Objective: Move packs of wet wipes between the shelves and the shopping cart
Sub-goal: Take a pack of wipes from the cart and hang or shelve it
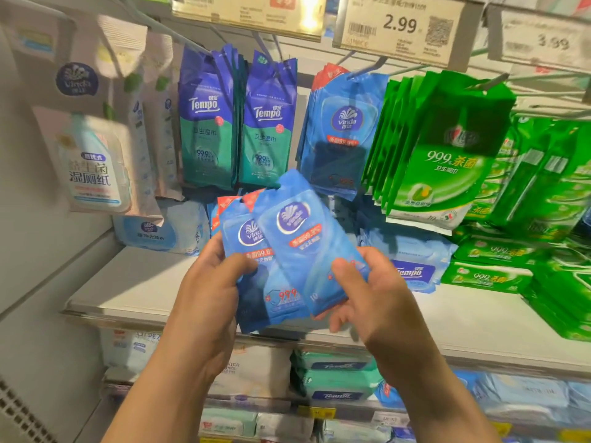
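- Blue Vinda wet wipe packs (287, 251) are fanned out in mid-air in front of the shelf (134, 282), below the matching hanging row (342, 129).
- Left hand (208, 298) pinches the rear packs, thumb across their faces; right hand (374, 295) pinches the front pack (307, 241) at its lower edge. Both grips are grasping packs.
- Risk, as I judge it: the glossy film is slippery, so a loose pinch could let the fanned packs slide apart and drop.
- Around them hang Tempo packs (236, 123) and green packs (447, 148); price tags (399, 27) sit above. No shopping cart is in view.
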Action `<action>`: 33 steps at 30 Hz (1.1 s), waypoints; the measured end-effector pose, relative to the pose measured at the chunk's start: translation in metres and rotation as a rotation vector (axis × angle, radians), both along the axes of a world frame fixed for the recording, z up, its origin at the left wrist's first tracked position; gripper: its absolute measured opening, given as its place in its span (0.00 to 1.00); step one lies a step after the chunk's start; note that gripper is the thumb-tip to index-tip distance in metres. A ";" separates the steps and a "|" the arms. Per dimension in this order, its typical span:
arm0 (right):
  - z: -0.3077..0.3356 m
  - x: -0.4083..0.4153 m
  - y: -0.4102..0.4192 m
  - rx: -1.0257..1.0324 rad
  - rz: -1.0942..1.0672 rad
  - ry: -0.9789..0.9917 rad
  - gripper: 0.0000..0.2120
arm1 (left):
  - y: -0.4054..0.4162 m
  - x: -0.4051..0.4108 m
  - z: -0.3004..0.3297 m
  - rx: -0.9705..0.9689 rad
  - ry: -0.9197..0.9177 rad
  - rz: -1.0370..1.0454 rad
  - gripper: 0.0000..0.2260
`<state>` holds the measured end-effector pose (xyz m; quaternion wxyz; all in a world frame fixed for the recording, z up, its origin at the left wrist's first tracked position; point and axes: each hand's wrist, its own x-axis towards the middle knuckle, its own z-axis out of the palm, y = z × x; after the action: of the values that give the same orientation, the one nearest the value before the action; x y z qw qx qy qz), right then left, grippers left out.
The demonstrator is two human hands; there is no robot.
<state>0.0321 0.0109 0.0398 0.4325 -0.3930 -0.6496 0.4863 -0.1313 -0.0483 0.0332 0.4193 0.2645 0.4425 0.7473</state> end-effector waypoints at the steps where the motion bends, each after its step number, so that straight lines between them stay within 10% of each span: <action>1: 0.001 0.001 -0.001 0.060 -0.027 0.067 0.07 | -0.001 0.000 0.000 -0.004 0.023 0.001 0.23; 12: 0.043 -0.006 -0.021 0.310 -0.207 0.391 0.05 | -0.002 -0.001 -0.002 -0.044 0.070 -0.017 0.25; 33: 0.056 -0.054 0.009 0.068 -0.209 0.551 0.06 | -0.005 -0.008 0.004 -0.051 0.097 0.010 0.22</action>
<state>-0.0222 0.0200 0.0959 0.6532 -0.2963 -0.4798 0.5053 -0.1398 -0.0536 0.0368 0.3999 0.2875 0.4825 0.7243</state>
